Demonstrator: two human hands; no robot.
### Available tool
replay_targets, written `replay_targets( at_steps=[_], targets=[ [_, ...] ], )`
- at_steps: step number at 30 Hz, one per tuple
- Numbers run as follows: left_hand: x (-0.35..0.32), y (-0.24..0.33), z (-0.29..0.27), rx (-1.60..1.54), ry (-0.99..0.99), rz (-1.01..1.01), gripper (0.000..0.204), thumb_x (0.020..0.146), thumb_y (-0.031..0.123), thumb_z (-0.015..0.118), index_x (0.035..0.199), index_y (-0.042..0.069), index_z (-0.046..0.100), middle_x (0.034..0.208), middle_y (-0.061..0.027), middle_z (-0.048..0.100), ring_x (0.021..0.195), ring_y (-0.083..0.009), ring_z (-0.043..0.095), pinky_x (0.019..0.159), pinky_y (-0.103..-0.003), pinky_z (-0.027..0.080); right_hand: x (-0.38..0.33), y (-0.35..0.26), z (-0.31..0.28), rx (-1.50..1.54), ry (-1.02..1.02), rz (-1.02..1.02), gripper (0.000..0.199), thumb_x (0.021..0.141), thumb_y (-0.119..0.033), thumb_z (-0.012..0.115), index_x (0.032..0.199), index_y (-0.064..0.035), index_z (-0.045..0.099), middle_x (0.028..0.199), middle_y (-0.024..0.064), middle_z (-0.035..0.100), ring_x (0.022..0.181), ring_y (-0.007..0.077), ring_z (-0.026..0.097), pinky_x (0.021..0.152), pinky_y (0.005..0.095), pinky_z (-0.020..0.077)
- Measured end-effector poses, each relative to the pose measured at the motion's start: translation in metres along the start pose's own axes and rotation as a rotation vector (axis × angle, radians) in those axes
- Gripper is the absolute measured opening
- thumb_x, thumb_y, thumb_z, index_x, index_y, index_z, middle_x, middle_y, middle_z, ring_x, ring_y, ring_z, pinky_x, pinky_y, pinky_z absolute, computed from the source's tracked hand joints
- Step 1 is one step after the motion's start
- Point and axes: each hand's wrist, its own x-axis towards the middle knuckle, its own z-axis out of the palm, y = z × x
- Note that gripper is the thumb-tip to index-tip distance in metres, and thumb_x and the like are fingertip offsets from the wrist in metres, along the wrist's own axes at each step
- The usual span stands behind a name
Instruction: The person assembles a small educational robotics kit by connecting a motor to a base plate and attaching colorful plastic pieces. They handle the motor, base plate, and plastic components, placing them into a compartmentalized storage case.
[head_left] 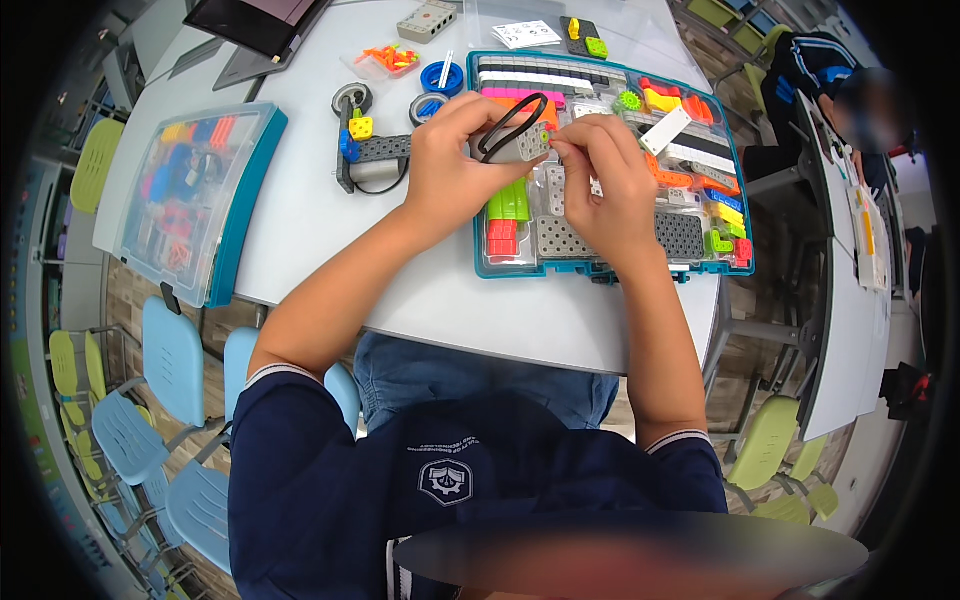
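Note:
My left hand is closed around a light grey block with holes in its face, and a black cable loops up from it. My right hand pinches at the block's right side, its thumb and fingertip together; a tiny coloured piece seems to be between them, too small to name. Both hands are above the teal-edged parts case, which holds sorted beams, plates and connectors in many colours. To the left of my left hand lies a partly built model with a grey beam, wheels and a yellow block.
A closed teal case with a clear lid sits at the table's left edge. Farther back are a laptop, a tub of orange pieces, a blue tape-like ring and a grey box. Another person is at the right table.

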Motion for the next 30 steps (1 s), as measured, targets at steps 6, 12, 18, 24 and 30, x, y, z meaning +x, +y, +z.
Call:
replay_targets(
  at_steps=[6,12,18,24,30],
  targets=[
    [0.003,0.0,0.001,0.021,0.005,0.024,0.036,0.068,0.011,0.089,0.097,0.001,0.072,0.083,-0.0016,0.061,0.081,-0.0101,0.056,0.065,-0.023,0.047,-0.001,0.002,-0.004,0.067,-0.011,0.154,0.007,0.09,-0.001,0.069,0.096,0.0005,0.066,0.087,0.0057,0.066,0.07,0.0114,0.058,0.058,0.0225,0.045],
    [-0.001,0.007,0.004,0.044,-0.029,0.112,0.039,0.065,0.015,0.092,0.098,0.004,0.073,0.09,-0.0033,0.068,0.08,-0.0141,0.062,0.068,-0.027,0.05,0.01,0.031,-0.04,0.451,0.392,0.675,0.013,0.095,-0.016,0.069,0.099,-0.004,0.07,0.092,-0.0002,0.07,0.071,0.0019,0.055,0.057,0.0184,0.0416],
    [-0.005,0.008,0.007,-0.14,-0.072,-0.023,0.045,0.066,0.014,0.091,0.105,0.005,0.072,0.099,-0.0057,0.073,0.091,-0.0185,0.068,0.078,-0.031,0.055,0.006,0.03,-0.031,0.547,-0.087,0.6,0.015,0.091,-0.01,0.072,0.104,-0.0023,0.07,0.098,0.0021,0.071,0.075,0.0036,0.059,0.063,0.0201,0.0464],
    [-0.003,0.004,0.008,-0.197,0.025,0.062,0.057,0.064,0.012,0.09,0.118,0.009,0.071,0.106,-0.0055,0.059,0.098,-0.0187,0.06,0.086,-0.031,0.052,0.008,0.012,-0.024,0.59,-0.303,0.473,0.051,0.073,-0.002,0.083,0.121,-0.0035,0.065,0.106,0.0049,0.07,0.084,0.01,0.064,0.071,0.0246,0.051],
    [-0.01,0.011,0.005,-0.21,-0.055,0.007,0.081,0.069,0.019,0.089,0.142,0.01,0.055,0.109,-0.0058,0.048,0.096,-0.0184,0.05,0.086,-0.03,0.046,0.004,0.008,-0.012,0.695,-0.259,0.48,0.049,0.075,0.004,0.078,0.121,0.0013,0.062,0.1,0.0081,0.071,0.088,0.0134,0.065,0.078,0.0288,0.0522]
  ],
)
